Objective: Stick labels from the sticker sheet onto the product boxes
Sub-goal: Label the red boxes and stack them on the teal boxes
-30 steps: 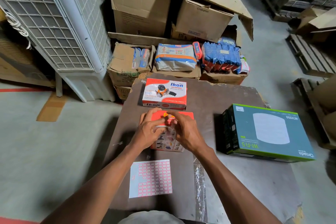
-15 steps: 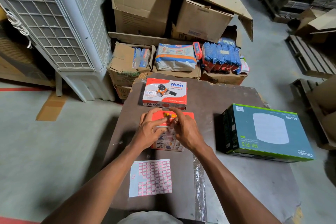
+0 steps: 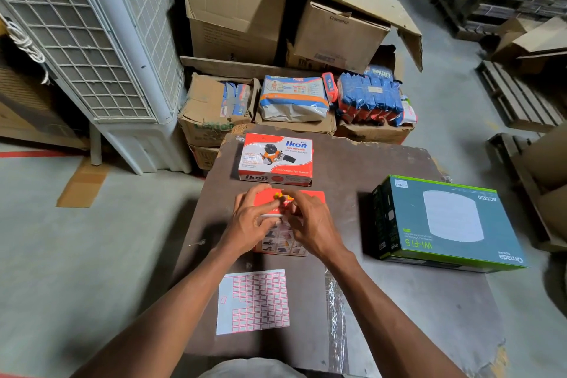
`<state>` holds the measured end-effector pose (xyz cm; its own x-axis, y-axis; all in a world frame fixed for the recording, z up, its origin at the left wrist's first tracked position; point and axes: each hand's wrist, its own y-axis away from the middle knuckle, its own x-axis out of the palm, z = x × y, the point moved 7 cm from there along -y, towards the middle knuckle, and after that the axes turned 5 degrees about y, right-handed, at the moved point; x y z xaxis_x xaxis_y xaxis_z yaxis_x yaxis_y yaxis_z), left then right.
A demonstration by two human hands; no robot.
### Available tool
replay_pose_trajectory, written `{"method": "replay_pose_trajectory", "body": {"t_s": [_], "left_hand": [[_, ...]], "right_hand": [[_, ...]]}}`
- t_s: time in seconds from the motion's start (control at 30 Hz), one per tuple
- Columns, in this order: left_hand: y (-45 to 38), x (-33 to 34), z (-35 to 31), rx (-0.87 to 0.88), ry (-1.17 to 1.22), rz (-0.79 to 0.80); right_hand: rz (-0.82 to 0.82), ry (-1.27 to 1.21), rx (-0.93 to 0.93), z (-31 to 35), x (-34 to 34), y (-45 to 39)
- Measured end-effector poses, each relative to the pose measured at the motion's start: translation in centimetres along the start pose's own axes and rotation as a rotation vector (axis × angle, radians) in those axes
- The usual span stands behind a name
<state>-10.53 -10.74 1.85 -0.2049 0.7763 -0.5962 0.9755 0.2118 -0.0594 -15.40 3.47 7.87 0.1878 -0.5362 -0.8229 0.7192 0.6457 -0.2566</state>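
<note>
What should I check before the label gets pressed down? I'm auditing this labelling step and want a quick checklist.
1. Red box lies flat on the table under both hands: ok.
2. Left hand has a grip on something thin and white: ok; whether it is a label, cannot tell.
3. Right hand over the box top: ok; contact with the label, cannot tell.
4. Sticker sheet flat and near, labels left: ok.
5. Ikon box labelled: cannot tell.
6. Wi-Fi box bears a small white tag at a corner: ok.
</note>
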Motion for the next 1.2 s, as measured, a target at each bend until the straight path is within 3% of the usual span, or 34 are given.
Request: {"method": "replay_pose_trajectory", "body": {"t_s": [0.5,0.83,1.2], "left_hand": [[-0.5,-0.3,-0.1,0.020,0.007,0.033],[-2.4,-0.4,-1.4,0.117,-0.451,0.146],[-3.1,0.1,-2.2,0.074,-0.477,0.223]], "right_hand": [[0.022,0.072,0.046,-1.2,0.3,0.5],[0.073,0.211,0.095,-2.0,0.5,0.9],[0.098,0.190,0.105,-2.0,0.6,1.0]]}}
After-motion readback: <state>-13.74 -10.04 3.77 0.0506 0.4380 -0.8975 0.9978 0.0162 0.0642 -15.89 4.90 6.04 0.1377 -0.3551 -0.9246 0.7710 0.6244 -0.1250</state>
